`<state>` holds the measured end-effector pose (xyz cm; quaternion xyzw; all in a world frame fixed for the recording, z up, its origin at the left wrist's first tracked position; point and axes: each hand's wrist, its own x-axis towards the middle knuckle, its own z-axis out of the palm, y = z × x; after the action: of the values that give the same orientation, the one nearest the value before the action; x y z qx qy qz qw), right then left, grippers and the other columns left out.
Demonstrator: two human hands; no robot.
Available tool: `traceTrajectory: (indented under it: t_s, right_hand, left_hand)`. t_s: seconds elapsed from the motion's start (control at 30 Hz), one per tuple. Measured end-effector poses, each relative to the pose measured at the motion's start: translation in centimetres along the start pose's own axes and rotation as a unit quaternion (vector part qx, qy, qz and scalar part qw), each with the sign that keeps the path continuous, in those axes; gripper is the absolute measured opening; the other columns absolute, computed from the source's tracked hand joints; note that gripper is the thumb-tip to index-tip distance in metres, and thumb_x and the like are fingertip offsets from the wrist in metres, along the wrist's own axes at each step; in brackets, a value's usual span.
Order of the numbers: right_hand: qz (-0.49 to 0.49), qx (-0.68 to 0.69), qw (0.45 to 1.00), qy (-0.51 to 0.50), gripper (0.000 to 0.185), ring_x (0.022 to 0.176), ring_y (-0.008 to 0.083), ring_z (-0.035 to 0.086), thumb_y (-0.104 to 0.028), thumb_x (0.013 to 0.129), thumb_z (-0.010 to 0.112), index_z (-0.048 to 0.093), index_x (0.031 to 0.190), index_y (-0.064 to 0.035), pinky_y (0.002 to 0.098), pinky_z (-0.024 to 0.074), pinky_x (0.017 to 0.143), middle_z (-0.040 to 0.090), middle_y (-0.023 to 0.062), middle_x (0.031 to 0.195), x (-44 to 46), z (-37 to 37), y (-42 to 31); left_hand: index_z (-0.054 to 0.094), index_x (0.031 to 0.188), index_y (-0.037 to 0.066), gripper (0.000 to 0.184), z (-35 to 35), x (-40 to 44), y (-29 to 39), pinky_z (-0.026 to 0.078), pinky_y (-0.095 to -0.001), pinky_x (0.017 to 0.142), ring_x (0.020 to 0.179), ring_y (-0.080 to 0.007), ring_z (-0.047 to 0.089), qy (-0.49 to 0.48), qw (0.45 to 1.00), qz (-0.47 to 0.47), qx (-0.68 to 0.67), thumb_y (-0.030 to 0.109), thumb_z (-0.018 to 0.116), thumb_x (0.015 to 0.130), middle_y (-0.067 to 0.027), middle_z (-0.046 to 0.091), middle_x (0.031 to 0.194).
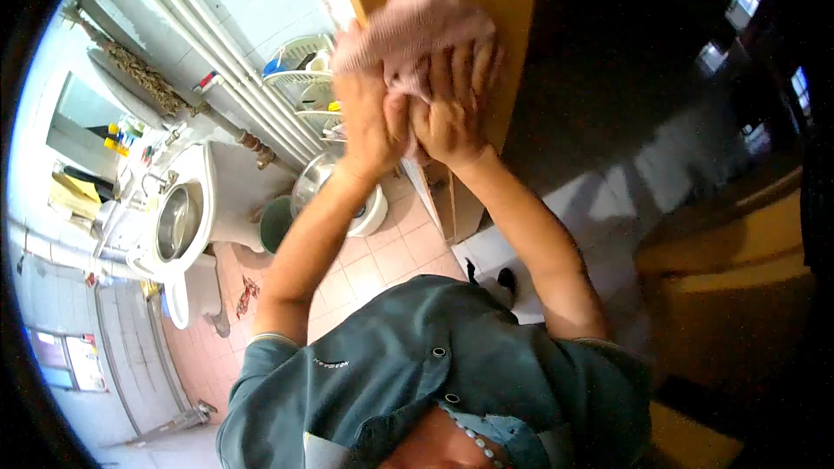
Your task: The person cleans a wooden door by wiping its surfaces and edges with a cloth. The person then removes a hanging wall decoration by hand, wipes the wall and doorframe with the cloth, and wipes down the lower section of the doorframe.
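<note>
A pink ribbed cloth (426, 30) is bunched up against the edge of a brown wooden door (508, 35) in the upper middle of the head view. My left hand (369, 126) grips its left side, with the thumb in sight and the fingers largely hidden behind the cloth. Close beside it, my right hand (452, 122) has its fingers curled over the right part of the cloth. The thumbs of both hands nearly meet. Both arms reach up and forward from my body, and the cloth is slightly blurred.
To the left are a washbasin (211, 200) with a metal bowl (178, 221), white wall pipes (221, 65) and a plastic rack (300, 78). A green bucket (276, 224) and a white tub (373, 215) stand on the pink tiled floor (369, 265). A dark room lies to the right.
</note>
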<state>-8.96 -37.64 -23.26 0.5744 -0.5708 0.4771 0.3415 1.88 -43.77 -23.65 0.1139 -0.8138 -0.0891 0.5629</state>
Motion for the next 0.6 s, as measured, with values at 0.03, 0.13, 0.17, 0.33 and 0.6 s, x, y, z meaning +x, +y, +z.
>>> traceTrajectory:
  t_s: [0.03,0.13,0.17,0.33,0.6]
  right_hand:
    - [-0.016,0.002,1.000,0.006,0.063,0.133,0.0558,0.020,-0.037,0.090,0.049,0.038,0.138,0.0010,0.0677,0.0089,0.108,0.032,0.0291,0.143,-2.9,1.5,1.0]
    - [0.010,0.091,0.994,-0.061,0.060,0.140,0.0501,0.010,-0.029,0.095,0.040,0.026,0.148,-0.0051,0.0611,0.0002,0.112,0.019,0.0276,0.151,-12.1,3.0,1.4]
    - [0.103,0.067,0.980,-0.155,0.060,0.139,0.0511,0.009,-0.029,0.094,0.041,0.027,0.147,-0.0053,0.0641,-0.0007,0.111,0.019,0.0285,0.150,-17.9,4.1,1.4]
    - [0.134,0.024,0.969,-0.206,0.064,0.138,0.0522,0.008,-0.040,0.092,0.041,0.028,0.148,-0.0122,0.0695,-0.0003,0.108,0.016,0.0276,0.151,-16.2,2.2,0.1]
    - [-0.105,-0.173,0.979,-0.028,0.068,0.131,0.0499,0.028,-0.045,0.090,0.052,0.037,0.140,-0.0008,0.0624,0.0178,0.108,0.033,0.0275,0.142,9.4,-4.3,-3.1]
  left_hand:
    - [0.040,0.138,-0.001,0.052,-0.3,-0.9,-0.2,0.012,-0.0543,0.113,0.138,-0.0471,0.021,-0.055,0.996,-0.069,-0.028,0.034,0.034,0.099,-0.0293,0.028,0.147]
    - [0.046,0.135,0.004,0.045,1.8,-8.6,-1.6,0.013,-0.0598,0.111,0.134,-0.0510,0.024,-0.102,0.995,-0.001,0.014,0.026,0.038,0.096,-0.0267,0.036,0.142]
    - [0.042,0.137,0.003,0.047,2.5,-12.3,-2.2,0.012,-0.0587,0.111,0.134,-0.0519,0.023,-0.161,0.987,-0.018,-0.001,0.024,0.040,0.096,-0.0286,0.033,0.143]
    - [0.037,0.141,0.000,0.048,2.0,-12.3,-1.8,0.010,-0.0571,0.112,0.136,-0.0523,0.017,-0.171,0.985,-0.032,0.017,0.022,0.039,0.098,-0.0305,0.026,0.146]
    - [0.032,0.141,-0.004,0.052,-3.8,7.6,3.0,0.011,-0.0488,0.114,0.139,-0.0471,0.015,0.068,0.988,0.012,-0.135,0.028,0.031,0.100,-0.0279,0.022,0.149]
